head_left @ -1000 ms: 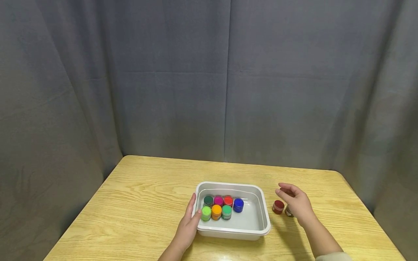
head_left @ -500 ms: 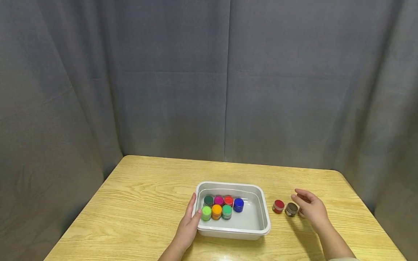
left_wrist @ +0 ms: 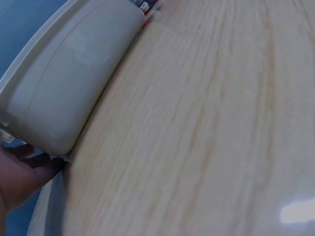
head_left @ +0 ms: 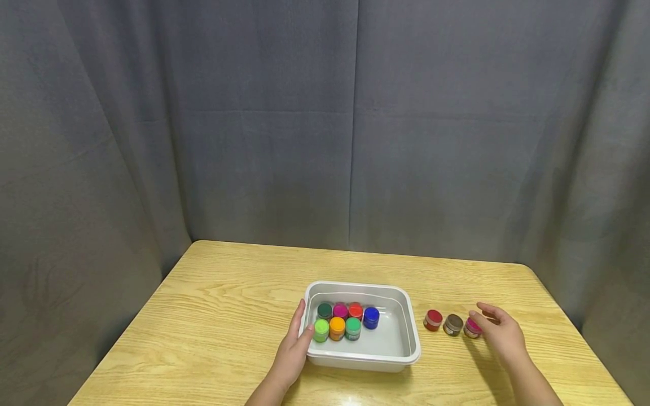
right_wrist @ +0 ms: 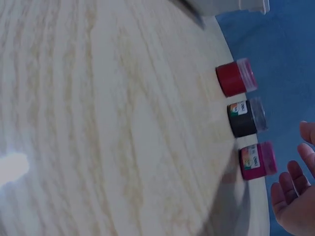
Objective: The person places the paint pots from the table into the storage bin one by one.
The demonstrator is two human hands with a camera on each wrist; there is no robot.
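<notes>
Left hand (head_left: 291, 351) grips the white tray (head_left: 363, 357) by its left side while, right of the tray, the loose-fingered right hand (head_left: 504, 334) hovers by the magenta jar (head_left: 471, 329), likely a pick-up calling for a pinch.

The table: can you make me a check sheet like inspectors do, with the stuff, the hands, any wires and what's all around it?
Surface: wood-grained table, tray standing on it.
Things in use: white tray holding seven colourful jars; beside it, on the wood, a dark red jar, a dark brown jar and a magenta jar.
Clutter: nothing seen.
Hands: left hand holds the tray's left end; right hand is near the magenta jar, holding nothing.
Cables: nothing seen.
Surroundings: grey-blue cloth behind and at both sides.
</notes>
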